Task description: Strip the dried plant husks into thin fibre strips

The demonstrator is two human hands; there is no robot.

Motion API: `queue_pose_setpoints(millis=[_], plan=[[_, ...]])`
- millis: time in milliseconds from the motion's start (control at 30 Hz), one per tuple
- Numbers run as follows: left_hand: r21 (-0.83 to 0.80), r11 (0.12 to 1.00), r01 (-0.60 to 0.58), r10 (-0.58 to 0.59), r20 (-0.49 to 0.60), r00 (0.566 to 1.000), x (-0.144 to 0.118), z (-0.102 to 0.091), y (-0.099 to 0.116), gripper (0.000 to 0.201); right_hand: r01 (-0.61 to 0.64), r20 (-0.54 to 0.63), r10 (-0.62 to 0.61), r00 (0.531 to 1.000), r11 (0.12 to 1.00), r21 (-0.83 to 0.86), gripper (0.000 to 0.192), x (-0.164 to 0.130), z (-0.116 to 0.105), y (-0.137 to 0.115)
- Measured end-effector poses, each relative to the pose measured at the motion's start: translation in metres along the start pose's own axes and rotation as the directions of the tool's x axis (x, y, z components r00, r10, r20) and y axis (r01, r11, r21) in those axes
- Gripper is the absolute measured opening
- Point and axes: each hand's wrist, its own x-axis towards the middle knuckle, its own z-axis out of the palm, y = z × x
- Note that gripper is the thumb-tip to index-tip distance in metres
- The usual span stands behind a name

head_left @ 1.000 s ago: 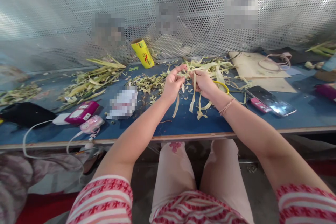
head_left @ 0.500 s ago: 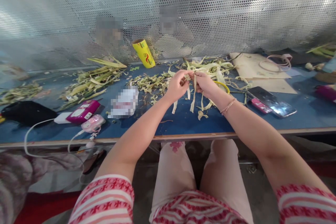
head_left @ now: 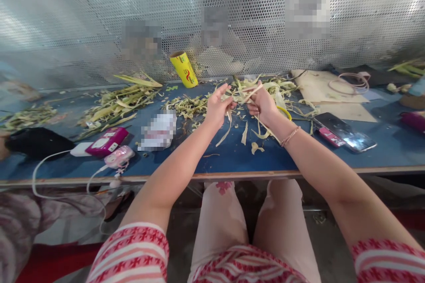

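Note:
My left hand (head_left: 217, 107) pinches a pale green leaf strip (head_left: 226, 129) that hangs down toward the blue table (head_left: 232, 154). My right hand (head_left: 264, 104) grips a thin pale stalk (head_left: 251, 93) that points up and to the left, with more strips trailing beneath it. Both hands hover close together above the table's middle, in front of a heap of pale leaf strips (head_left: 265, 86). Loose strip pieces (head_left: 255, 147) lie on the table below them.
A yellow tube (head_left: 184, 69) leans at the back by the perforated metal screen (head_left: 99, 17). Left: green leaf piles (head_left: 116, 101), magenta device (head_left: 104, 141), pink gadget (head_left: 117, 157), black pouch (head_left: 38, 141). Right: two phones (head_left: 345, 130), cardboard (head_left: 322, 88). People sit behind the screen.
The hands have drawn slightly apart. The right hand now holds a stalk tilted up-left, and several strips that hung from the hands have dropped onto the table.

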Motion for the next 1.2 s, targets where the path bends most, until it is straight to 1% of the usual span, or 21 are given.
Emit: queue_pose_setpoints(millis=[67, 133, 200, 267, 367, 433, 467, 533, 600, 667, 733, 800, 833, 933, 1033, 1067, 1133, 1167, 1200], plan=[[0.02, 1.0, 0.001, -0.001, -0.01, 1.0, -0.002, 0.0, 0.002, 0.059, -0.045, 0.062, 0.042, 0.997, 0.998, 0.036, 0.053, 0.0, -0.005, -0.003], [0.036, 0.999, 0.017, -0.016, -0.021, 1.0, -0.003, -0.001, 0.003, 0.067, -0.097, 0.09, 0.094, 0.992, 0.995, 0.035, 0.053, -0.001, -0.009, -0.006], [0.055, 0.998, 0.041, -0.04, -0.022, 0.999, -0.003, -0.003, 0.004, 0.074, -0.157, 0.073, 0.155, 0.985, 0.987, 0.027, 0.05, 0.0, -0.012, -0.008], [0.061, 0.996, 0.072, -0.071, -0.017, 0.997, -0.001, -0.006, 0.004, 0.077, -0.195, 0.044, 0.194, 0.98, 0.981, 0.009, 0.041, 0.001, -0.014, -0.008], [0.023, 0.991, 0.128, -0.127, -0.049, 0.991, 0.006, -0.011, 0.003, 0.077, -0.165, 0.007, 0.166, 0.986, 0.984, -0.071, 0.019, 0.002, -0.014, -0.006], [-0.017, 0.988, 0.151, -0.152, -0.117, 0.981, 0.011, -0.015, 0.002, 0.077, -0.122, 0.007, 0.124, 0.992, 0.984, -0.131, 0.011, 0.001, -0.014, -0.005], [-0.035, 0.988, 0.153, -0.156, -0.156, 0.975, 0.013, -0.017, 0.002, 0.077, -0.102, 0.011, 0.105, 0.994, 0.981, -0.163, 0.01, 0.001, -0.014, -0.004], [-0.057, 0.989, 0.133, -0.142, -0.212, 0.967, 0.016, -0.021, 0.0, 0.076, -0.077, 0.01, 0.082, 0.997, 0.968, -0.241, 0.012, 0.0, -0.014, -0.003], [-0.054, 0.994, 0.09, -0.101, -0.256, 0.961, 0.019, -0.024, -0.002, 0.068, -0.062, -0.009, 0.063, 0.998, 0.941, -0.332, 0.013, 0.0, -0.014, -0.002], [-0.036, 0.999, 0.034, -0.043, -0.301, 0.953, 0.021, -0.027, -0.005, 0.053, -0.055, -0.025, 0.05, 0.998, 0.907, -0.417, 0.014, 0.0, -0.013, 0.0], [-0.04, 0.999, -0.016, 0.002, -0.341, 0.94, 0.022, -0.028, -0.006, 0.035, -0.055, -0.02, 0.051, 0.998, 0.874, -0.483, 0.015, -0.001, -0.011, 0.001], [-0.082, 0.995, -0.055, 0.022, -0.357, 0.934, 0.022, -0.027, -0.006, 0.018, -0.064, -0.017, 0.065, 0.998, 0.853, -0.517, 0.014, -0.002, -0.008, 0.003], [-0.107, 0.992, -0.063, 0.02, -0.367, 0.93, 0.021, -0.026, -0.005, 0.014, -0.072, -0.018, 0.073, 0.997, 0.851, -0.521, 0.013, -0.003, -0.007, 0.004], [-0.15, 0.983, -0.104, 0.046, -0.348, 0.936, 0.016, -0.023, -0.002, 0.017, -0.1, -0.029, 0.098, 0.995, 0.872, -0.478, 0.009, -0.003, -0.008, 0.007], [-0.131, 0.984, -0.117, 0.072, -0.305, 0.95, 0.008, -0.02, -0.004, 0.033, -0.123, -0.02, 0.126, 0.992, 0.908, -0.401, 0.004, 0.0, -0.014, 0.012], [-0.144, 0.983, -0.115, 0.066, -0.306, 0.95, 0.006, -0.02, -0.005, 0.041, -0.122, -0.023, 0.123, 0.992, 0.914, -0.387, 0.006, 0.002, -0.017, 0.015], [-0.182, 0.981, -0.066, 0.006, -0.313, 0.95, 0.003, -0.019, -0.009, 0.05, -0.064, -0.037, 0.054, 0.998, 0.912, -0.405, 0.009, 0.007, -0.024, 0.021], [-0.189, 0.982, -0.02, -0.043, -0.323, 0.946, 0.002, -0.02, -0.01, 0.049, -0.01, -0.047, -0.013, 0.999, 0.89, -0.456, 0.009, 0.009, -0.027, 0.024], [-0.186, 0.982, 0.025, -0.084, -0.316, 0.945, 0.002, -0.021, -0.012, 0.043, 0.07, -0.057, -0.119, 0.991, 0.84, -0.538, 0.009, 0.01, -0.03, 0.028]])
